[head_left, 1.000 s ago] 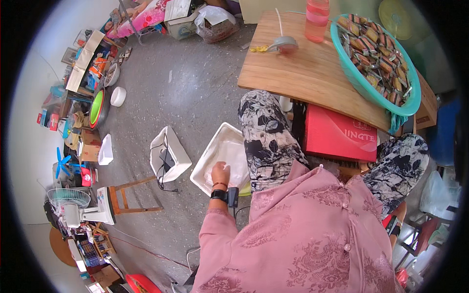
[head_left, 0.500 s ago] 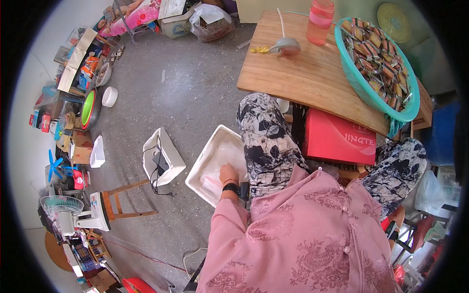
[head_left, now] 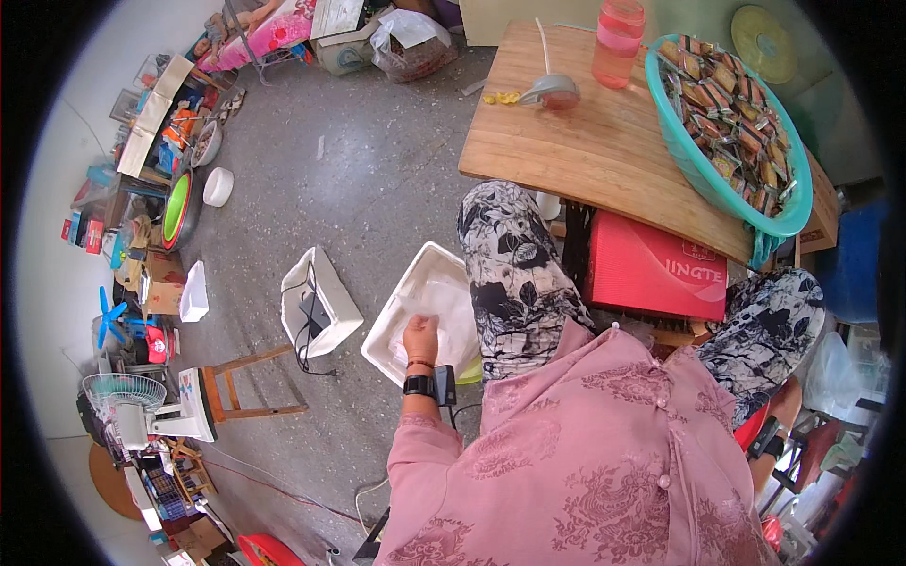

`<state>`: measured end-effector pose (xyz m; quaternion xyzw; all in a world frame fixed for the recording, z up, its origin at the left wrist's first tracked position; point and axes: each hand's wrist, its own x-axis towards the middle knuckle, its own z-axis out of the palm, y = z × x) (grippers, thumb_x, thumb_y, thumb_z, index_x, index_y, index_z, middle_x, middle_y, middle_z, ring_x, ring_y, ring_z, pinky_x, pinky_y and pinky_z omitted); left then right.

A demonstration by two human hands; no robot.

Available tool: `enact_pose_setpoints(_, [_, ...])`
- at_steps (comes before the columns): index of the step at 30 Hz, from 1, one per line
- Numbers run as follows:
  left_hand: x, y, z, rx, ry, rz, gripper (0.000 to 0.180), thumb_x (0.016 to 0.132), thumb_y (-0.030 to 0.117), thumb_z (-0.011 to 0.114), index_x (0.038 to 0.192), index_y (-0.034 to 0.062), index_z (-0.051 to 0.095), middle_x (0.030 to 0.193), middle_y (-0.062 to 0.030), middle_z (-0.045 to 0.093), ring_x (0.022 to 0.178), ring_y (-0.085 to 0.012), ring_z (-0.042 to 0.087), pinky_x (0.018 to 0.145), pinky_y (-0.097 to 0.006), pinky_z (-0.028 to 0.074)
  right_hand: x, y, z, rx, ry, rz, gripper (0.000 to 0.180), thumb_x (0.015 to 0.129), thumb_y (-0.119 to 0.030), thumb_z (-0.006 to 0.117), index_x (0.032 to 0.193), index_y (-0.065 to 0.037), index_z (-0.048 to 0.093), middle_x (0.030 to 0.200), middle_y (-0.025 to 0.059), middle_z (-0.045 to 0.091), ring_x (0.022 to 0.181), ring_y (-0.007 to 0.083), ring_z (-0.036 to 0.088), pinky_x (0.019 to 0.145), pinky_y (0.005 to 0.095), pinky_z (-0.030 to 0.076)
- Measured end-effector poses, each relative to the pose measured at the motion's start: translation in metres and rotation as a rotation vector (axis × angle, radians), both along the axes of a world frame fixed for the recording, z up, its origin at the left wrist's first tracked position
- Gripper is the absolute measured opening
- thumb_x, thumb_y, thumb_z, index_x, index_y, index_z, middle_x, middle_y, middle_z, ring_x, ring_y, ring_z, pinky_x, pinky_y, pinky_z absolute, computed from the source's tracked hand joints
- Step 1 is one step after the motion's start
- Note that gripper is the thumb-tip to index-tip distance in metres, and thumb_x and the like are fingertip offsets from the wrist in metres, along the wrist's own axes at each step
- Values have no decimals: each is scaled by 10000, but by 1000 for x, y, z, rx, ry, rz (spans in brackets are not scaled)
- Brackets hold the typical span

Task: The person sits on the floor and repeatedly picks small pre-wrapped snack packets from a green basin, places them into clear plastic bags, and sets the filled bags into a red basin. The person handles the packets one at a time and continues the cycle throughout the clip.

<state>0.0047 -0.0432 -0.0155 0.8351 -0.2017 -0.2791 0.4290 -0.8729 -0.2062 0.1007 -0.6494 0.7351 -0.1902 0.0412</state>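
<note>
My left hand [head_left: 420, 338] is over a white rectangular tub [head_left: 379, 353] on the floor beside my left knee. Its fingers look curled inward, and whatever they may hold is hidden. Thin, pale, clear plastic [head_left: 442, 304] lies inside the tub. A black band with a small boxy device circles the left wrist. Down at my right side, below the patterned trouser leg, my right hand [head_left: 786, 404] shows only in part. Its fingers cannot be made out, and a black band is on that wrist too.
A wooden table [head_left: 557, 141] bears a turquoise basket [head_left: 804, 203] of wrapped snacks, a pink jar [head_left: 618, 47] and a grey-handled scoop [head_left: 547, 90]. Beneath it sits a red box [head_left: 651, 269]. A white bin [head_left: 338, 325] with a black cable and a wooden stool [head_left: 226, 391] stand left.
My left hand has moved slightly left and its forearm now stands straighter over the tub. Pinkish plastic beside it no longer shows. My right hand and wrist have shifted outward into fuller view.
</note>
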Motion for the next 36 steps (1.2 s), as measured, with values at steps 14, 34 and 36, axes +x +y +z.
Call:
enact_pose_setpoints(14, [-3,-80,166,-613,188,-221,101,973,125,547,971,47,612,833,-8,605,776,-113,592,668,-273,492,185,-91,193,-391,-864,-119,269,995,-169,595,1196,7,627,1024,35,658,851,80,573,766,226,444])
enact_pose_setpoints(34, [-167,-219,278,-732,830,-270,202,1011,299,550,987,100,580,826,-25,623,717,-132,613,590,-301,506,490,-76,227,295,-885,911,405,801,-215,837,1039,-10,582,930,62,637,865,154,623,793,310,530])
enact_pose_setpoints(36, [-191,-220,281,-588,496,-344,250,1010,305,581,971,58,570,825,-41,617,694,-118,604,559,-278,500,496,-77,214,225,-808,898,466,774,-215,848,1077,-4,563,980,116,648,901,209,643,814,345,536])
